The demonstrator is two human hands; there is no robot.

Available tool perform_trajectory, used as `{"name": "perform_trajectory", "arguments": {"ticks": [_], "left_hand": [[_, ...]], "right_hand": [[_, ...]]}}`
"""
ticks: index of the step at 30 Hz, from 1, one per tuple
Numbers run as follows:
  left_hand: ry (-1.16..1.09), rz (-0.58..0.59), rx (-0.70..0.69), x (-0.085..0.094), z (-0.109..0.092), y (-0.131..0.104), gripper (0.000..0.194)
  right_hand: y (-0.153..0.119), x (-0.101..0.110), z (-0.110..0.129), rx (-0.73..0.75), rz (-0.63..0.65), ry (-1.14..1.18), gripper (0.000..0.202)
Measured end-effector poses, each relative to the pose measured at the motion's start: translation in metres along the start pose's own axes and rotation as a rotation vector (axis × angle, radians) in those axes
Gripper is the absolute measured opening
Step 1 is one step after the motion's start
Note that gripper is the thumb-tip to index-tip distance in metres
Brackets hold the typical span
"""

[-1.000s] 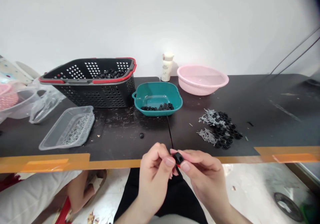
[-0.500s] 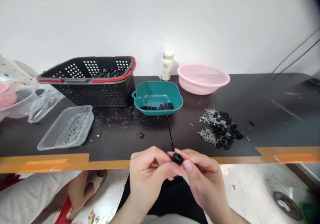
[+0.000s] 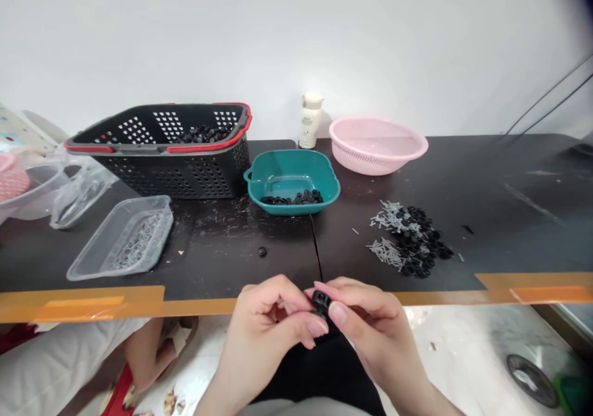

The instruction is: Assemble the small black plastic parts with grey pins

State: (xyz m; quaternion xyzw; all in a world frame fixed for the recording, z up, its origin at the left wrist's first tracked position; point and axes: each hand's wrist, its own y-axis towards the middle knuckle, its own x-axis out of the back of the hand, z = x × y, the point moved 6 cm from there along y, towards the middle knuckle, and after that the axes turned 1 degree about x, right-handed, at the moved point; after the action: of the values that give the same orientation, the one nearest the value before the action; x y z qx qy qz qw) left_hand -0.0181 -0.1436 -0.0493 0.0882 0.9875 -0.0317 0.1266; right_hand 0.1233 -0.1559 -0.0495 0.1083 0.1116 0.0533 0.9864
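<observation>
A pale wall (image 3: 222, 39) rises behind a long dark table (image 3: 500, 218), whose near edge is bound with brown tape (image 3: 204, 306). Under that edge, at far left, another person's white clothing (image 3: 69, 366) shows. The black basket (image 3: 185, 178) with red handles stands at the back left, partly filled with small black pieces. A pink strainer (image 3: 370, 161) stands at the back, right of centre. The clear tray (image 3: 99, 252), holding small grey metal bits, lies slantwise in front of the black basket. Between basket and strainer, slightly nearer, sits a teal bowl (image 3: 290, 164) with black pieces along its near side.

The left hand (image 3: 278, 317) and right hand (image 3: 373, 314) meet just in front of the table edge, the fingers of both closed around one black part (image 3: 321, 300). Nothing stands between them and the head camera, though fingertips cover much of what they grip. Beyond the right hand lies a loose heap of black caps (image 3: 419, 243), with grey pins (image 3: 388, 253) along its left side. A white bottle (image 3: 309, 122) stands upright behind the bowl.

The black part is squat, its long axis hard to make out; a dark hole faces up toward the camera. Whether the dark bit under the left thumb belongs to it cannot be told. A single black cap (image 3: 262, 251) lies beyond the left hand.
</observation>
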Motion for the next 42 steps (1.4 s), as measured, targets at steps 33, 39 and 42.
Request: {"name": "perform_trajectory", "arguments": {"ticks": [33, 39, 42], "left_hand": [[0.458, -0.016, -0.554, -0.008, -0.018, -0.009, 0.012], [0.575, -0.083, -0.546, 0.011, 0.005, -0.007, 0.018], [0.834, -0.214, -0.736, 0.021, 0.005, -0.013, 0.024]], "right_hand": [[-0.019, -0.008, -0.032, -0.214, -0.053, 0.209, 0.006], [-0.017, -0.009, -0.042, -0.268, -0.034, 0.159, 0.01], [-0.007, -0.012, -0.049, -0.335, 0.049, 0.084, 0.022]]}}
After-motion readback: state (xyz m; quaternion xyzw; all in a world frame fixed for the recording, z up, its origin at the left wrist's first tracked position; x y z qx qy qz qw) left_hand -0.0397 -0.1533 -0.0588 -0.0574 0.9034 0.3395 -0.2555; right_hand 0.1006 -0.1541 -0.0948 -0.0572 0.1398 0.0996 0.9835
